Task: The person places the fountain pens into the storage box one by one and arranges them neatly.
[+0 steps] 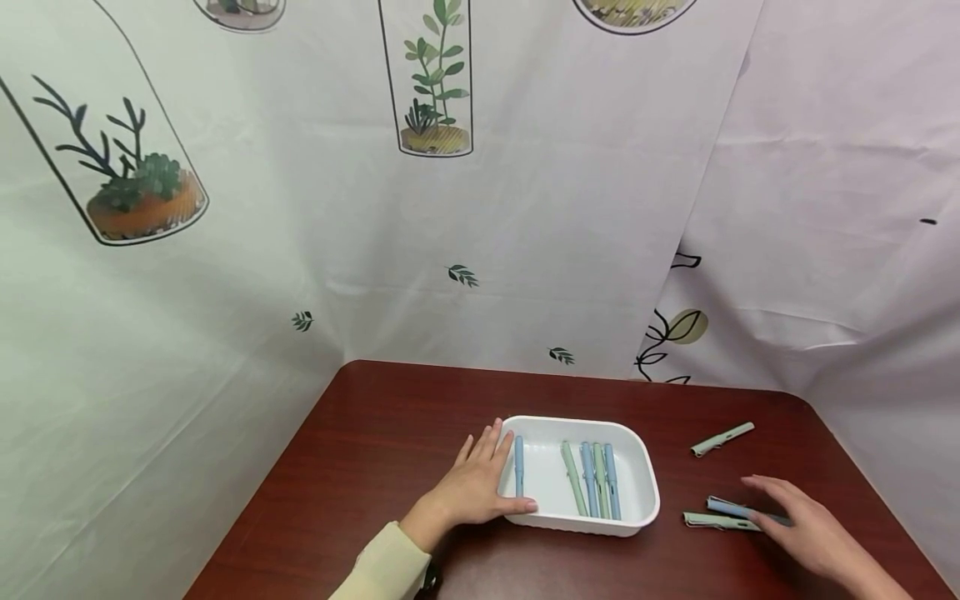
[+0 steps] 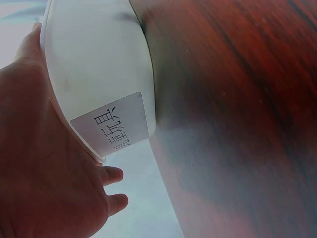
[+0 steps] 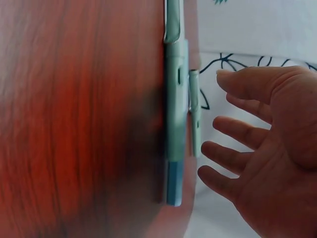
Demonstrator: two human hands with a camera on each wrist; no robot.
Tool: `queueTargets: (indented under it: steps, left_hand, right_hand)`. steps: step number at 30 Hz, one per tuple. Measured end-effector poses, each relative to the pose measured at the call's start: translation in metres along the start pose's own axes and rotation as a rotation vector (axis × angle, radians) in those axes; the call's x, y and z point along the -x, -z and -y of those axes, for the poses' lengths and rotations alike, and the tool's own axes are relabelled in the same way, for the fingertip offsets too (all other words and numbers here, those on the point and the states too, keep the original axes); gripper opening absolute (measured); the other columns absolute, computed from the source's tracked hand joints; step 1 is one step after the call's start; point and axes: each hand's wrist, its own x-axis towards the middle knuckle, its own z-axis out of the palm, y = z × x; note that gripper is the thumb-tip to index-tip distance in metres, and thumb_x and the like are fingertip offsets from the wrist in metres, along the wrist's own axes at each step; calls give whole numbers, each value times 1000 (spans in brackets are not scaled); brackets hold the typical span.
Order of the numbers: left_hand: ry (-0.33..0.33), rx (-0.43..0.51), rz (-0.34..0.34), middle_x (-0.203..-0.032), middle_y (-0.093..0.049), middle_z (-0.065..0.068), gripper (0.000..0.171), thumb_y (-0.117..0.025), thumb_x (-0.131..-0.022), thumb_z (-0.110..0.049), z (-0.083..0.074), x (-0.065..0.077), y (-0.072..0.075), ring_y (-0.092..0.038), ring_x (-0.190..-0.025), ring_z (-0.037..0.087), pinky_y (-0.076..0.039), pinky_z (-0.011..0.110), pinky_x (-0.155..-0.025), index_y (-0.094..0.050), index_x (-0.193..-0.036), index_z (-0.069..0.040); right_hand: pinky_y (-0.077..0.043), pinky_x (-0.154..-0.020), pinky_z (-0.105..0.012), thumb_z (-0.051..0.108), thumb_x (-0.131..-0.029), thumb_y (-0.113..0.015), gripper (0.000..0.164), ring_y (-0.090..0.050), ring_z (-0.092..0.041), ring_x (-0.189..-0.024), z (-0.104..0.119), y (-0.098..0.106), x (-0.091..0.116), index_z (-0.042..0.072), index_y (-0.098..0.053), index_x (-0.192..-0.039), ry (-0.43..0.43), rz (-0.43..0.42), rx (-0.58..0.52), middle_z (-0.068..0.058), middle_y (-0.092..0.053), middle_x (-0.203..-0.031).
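A white plastic box [image 1: 551,523] sits on the table with several blue and green pens inside. One blue pen [image 1: 519,467] lies along its left side; a tilted green pen [image 1: 573,478] and others are grouped toward the right. My left hand [image 1: 474,483] rests on the box's left rim, fingers extended and thumb over the front edge. To the right, a green pen [image 1: 712,521] and a blue pen [image 1: 726,506] lie close together, partly hidden by my right hand [image 1: 806,525]. In the right wrist view that hand has spread, relaxed fingers and holds nothing.
Another green pen [image 1: 722,439] lies farther back on the dark red wooden table [image 1: 405,417]. A printed label [image 2: 111,125] is on the box's outer wall. Pale fabric [image 1: 540,250] with plant drawings hangs behind the table and along its sides.
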Motion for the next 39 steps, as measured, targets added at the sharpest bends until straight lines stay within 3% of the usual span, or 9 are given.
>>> queueTargets:
  steps: [4,9,19,31,39]
  left_hand:
    - [-1,1,0,-169,-12,18,114,-62,-82,-78,0,0,0,-17,-155,33,-16,56,-123,-24,-161,-5]
    - [-4,5,1,-169,-12,18,114,-62,-82,-77,0,0,0,-17,-155,33,-16,56,-123,-24,-161,-5]
    - [-7,2,-2,-169,-12,18,115,-61,-81,-79,0,0,0,-17,-155,33,-16,57,-123,-24,-161,-5]
    - [-8,10,-8,-169,-12,18,113,-62,-82,-77,1,1,-2,-18,-155,35,-16,57,-123,-24,-161,-5]
    - [-6,8,-6,-169,-12,18,113,-62,-82,-77,0,1,-1,-18,-155,34,-16,57,-123,-25,-161,-5]
  right_hand:
    - [-49,-86,-61,17,-88,-77,49,-53,-49,-117,-7,-1,-1,-2,-62,-130,-15,49,-9,-28,-59,-130]
    - [-49,-85,-63,12,-87,-77,50,-54,-52,-117,-15,-3,0,-5,-60,-130,-23,69,-7,-31,-58,-128]
    - [-53,-83,-50,13,-82,-81,48,-59,-41,-110,-21,-9,0,0,-66,-125,-15,62,56,-22,-64,-123]
    - [-55,-77,-38,4,-79,-81,36,-65,-32,-99,-28,-10,-1,3,-72,-114,77,41,147,-11,-69,-111]
    - [-54,-75,-33,3,-79,-80,32,-64,-19,-94,-28,-5,-2,5,-72,-111,86,103,144,-1,-66,-105]
